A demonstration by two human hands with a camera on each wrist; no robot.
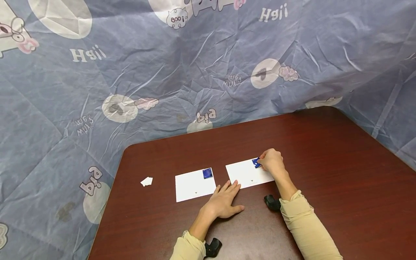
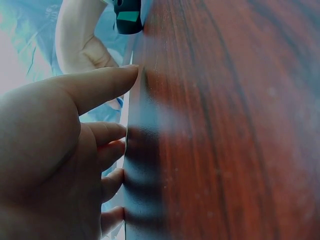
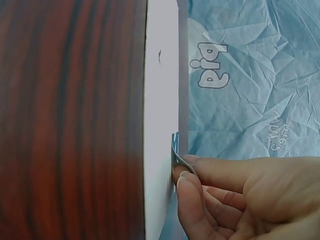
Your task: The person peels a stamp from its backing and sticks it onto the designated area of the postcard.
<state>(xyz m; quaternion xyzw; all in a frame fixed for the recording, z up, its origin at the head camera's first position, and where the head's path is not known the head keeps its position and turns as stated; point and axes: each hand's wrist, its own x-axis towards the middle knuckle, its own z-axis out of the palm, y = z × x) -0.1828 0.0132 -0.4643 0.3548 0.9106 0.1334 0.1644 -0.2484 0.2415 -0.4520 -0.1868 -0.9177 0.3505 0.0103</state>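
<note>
Two white envelopes lie side by side on the table. On the left envelope [image 1: 191, 187], a dark blue square sticker [image 1: 207, 173] sits at the upper right corner. My right hand [image 1: 273, 162] is at the same corner of the right envelope [image 1: 242, 174], its thumb and index finger pinching a blue sticker [image 1: 255, 163]. In the right wrist view the pinched sticker [image 3: 187, 164] bends up from the envelope's surface [image 3: 161, 100]. My left hand [image 1: 223, 202] lies spread, fingertips at the right envelope's lower left corner, thumb out to the side over the tabletop.
Small white paper pieces [image 1: 147, 181] lie on the dark red wooden table [image 1: 156, 227] to the left. A blue patterned cloth [image 1: 182, 72] hangs behind the table. Black devices [image 1: 213, 247] are worn at both wrists.
</note>
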